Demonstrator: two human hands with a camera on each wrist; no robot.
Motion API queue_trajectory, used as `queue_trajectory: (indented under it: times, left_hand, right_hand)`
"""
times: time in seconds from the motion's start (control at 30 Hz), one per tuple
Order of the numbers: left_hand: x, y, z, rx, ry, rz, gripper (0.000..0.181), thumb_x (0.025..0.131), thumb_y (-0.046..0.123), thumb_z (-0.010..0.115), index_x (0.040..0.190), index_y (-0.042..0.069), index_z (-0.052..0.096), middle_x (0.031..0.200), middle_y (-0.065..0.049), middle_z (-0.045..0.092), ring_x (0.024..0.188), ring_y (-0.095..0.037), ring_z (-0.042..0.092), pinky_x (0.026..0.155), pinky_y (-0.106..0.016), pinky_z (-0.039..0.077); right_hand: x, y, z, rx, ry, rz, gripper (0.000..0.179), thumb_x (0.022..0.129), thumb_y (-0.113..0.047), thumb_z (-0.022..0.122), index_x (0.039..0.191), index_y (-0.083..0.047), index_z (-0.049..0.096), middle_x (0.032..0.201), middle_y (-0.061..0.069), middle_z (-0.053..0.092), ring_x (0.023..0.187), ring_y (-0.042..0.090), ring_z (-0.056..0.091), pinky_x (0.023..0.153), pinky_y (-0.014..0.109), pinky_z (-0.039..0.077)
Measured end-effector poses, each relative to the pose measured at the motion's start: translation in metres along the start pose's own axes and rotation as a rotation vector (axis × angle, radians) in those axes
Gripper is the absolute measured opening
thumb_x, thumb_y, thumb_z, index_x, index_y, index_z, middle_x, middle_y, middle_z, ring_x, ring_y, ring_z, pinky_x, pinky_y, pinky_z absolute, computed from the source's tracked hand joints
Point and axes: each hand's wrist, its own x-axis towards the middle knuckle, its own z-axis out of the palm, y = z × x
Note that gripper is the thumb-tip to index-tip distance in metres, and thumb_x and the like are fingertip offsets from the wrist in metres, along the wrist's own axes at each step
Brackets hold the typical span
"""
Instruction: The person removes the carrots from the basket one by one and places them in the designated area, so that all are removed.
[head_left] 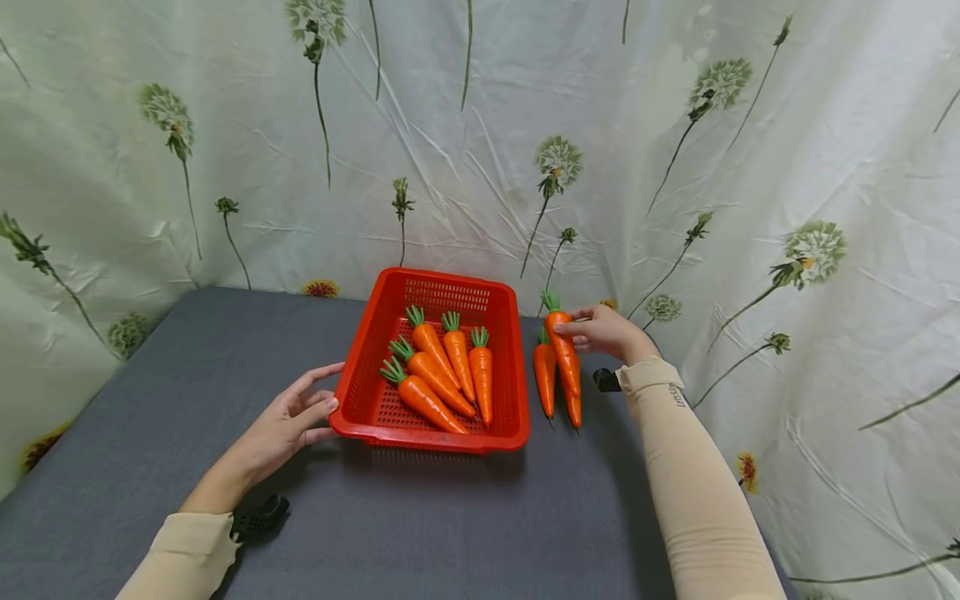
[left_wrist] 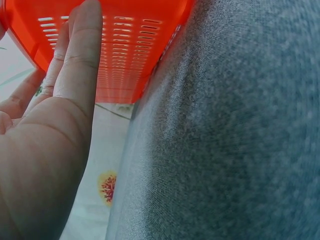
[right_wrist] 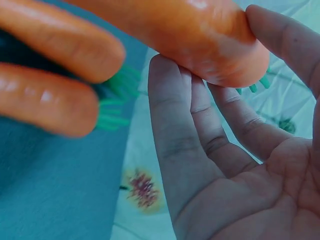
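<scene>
My left hand (head_left: 288,421) is at the left front corner of a red plastic basket (head_left: 352,367), with the thumb by the rim and the fingers along the outer slotted wall (left_wrist: 120,60). Several orange carrots (head_left: 482,383) with green tops lie inside it. To the right of the basket, my right hand (head_left: 603,333) pinches a carrot (head_left: 562,346) near its leafy end, thumb on one side and fingers on the other. Below the held carrot, a second carrot (head_left: 574,412) is partly covered. Left of it rests another carrot (head_left: 544,379); both show in the right wrist view.
A grey cloth (head_left: 465,533) covers the table. Behind and beside it hangs a pale curtain (head_left: 465,183) printed with dandelions. Dark devices are strapped at the left wrist (head_left: 258,517) and the right wrist (head_left: 606,380).
</scene>
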Motion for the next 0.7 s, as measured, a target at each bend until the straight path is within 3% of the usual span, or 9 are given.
queue_trajectory:
  times: [0.47,0.7]
  left_hand:
    - [0.0,0.002,0.0,-0.006,-0.006,0.01,0.061,0.105,0.016,0.051,0.158,0.017,0.022,0.121,-0.009,0.066,0.106,-0.015,0.07,0.087,-0.034,0.059]
    - [-0.001,0.003,0.0,0.0,-0.011,0.016,0.06,0.106,0.016,0.051,0.158,0.016,0.022,0.122,-0.009,0.066,0.106,-0.014,0.069,0.087,-0.034,0.059]
  right_hand:
    - [-0.002,0.042,-0.018,0.011,0.011,0.031,0.064,0.103,-0.025,0.058,0.15,0.009,0.032,0.146,0.026,0.048,0.109,0.019,0.065,0.109,0.046,0.047]
    - [-0.008,0.056,-0.023,0.018,0.044,0.085,0.067,0.102,-0.027,0.06,0.15,0.011,0.032,0.135,0.019,0.056,0.095,0.009,0.066,0.11,0.047,0.046]
